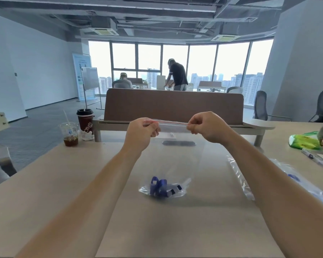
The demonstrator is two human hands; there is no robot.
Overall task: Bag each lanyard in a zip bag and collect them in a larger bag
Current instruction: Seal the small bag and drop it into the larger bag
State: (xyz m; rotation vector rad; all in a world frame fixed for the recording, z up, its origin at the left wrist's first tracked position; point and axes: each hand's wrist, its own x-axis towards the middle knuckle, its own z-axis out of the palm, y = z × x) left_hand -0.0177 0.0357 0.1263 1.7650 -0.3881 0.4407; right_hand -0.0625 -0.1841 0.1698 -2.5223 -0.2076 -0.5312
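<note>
A large clear zip bag (pixel 175 161) hangs in front of me above the wooden table (pixel 54 183), held up by its red-lined top edge. My left hand (pixel 142 131) pinches the left end of that zip strip and my right hand (pixel 207 127) pinches the right end. At the bottom of the large bag lies a small clear bag holding a folded blue lanyard (pixel 159 187). I cannot tell whether the zip is pressed closed along its whole length.
More clear bags (pixel 241 177) with something blue inside lie on the table at the right. A green packet (pixel 304 141) and a bottle sit at the far right. Two drink cups (pixel 71 133) stand at the back left. A brown divider (pixel 173 105) runs across behind.
</note>
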